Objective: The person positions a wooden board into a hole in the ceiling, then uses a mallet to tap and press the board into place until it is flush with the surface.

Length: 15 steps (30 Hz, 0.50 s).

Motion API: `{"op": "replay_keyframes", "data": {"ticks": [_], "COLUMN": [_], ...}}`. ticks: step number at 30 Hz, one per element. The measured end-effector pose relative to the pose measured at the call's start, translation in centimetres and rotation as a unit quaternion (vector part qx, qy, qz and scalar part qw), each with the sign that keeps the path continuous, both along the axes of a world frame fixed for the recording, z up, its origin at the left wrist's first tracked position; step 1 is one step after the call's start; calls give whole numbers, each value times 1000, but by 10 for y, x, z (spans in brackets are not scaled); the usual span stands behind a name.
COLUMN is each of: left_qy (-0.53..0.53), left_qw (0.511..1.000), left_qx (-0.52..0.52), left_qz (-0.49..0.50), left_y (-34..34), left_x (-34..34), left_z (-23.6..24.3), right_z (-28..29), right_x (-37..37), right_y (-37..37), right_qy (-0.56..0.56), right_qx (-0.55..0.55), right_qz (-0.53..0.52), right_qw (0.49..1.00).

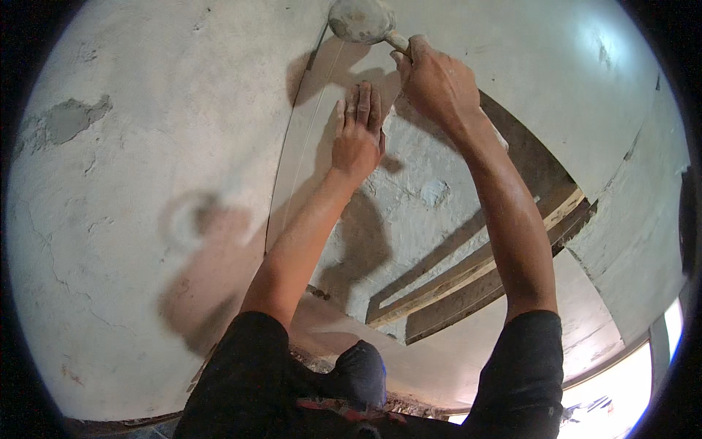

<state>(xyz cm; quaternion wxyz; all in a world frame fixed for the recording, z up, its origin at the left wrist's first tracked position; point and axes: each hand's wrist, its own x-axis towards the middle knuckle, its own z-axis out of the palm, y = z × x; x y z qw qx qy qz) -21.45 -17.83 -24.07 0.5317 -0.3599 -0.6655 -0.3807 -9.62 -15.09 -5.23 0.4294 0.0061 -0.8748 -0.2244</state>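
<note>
A person's left hand (358, 139) is pressing flat, fingers together, against a pale rectangular wall tile (311, 146). At one o'clock from it, the right hand (435, 80) is gripping the wooden handle of a dusty grey rubber mallet (362, 20), its head sitting at twelve o'clock, near the tile's top edge.

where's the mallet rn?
Head view, top centre: the mallet is raised in the right hand, just above the left hand pressed flat on the pale tile.

The mallet (361, 20) at twelve o'clock is cut by the top edge — its handle vanishes inside the right hand (436, 82). The left hand (357, 137) hides its palm against the tile (307, 157).
</note>
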Motion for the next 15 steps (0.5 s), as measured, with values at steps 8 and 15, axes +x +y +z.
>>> {"op": "replay_keyframes", "data": {"ticks": [8,15], "left_qy": [16,22], "left_qw": [999,999], "left_qx": [5,-4], "left_qz": [40,46], "left_y": [3,-6], "left_x": [0,-2], "left_z": [3,6], "right_z": [0,10], "right_x": [-12,2], "right_y": [21,2], "right_qy": [4,1], "right_qx": [1,-65], "right_qz": [-7,-20], "right_qw": [1000,998]}}
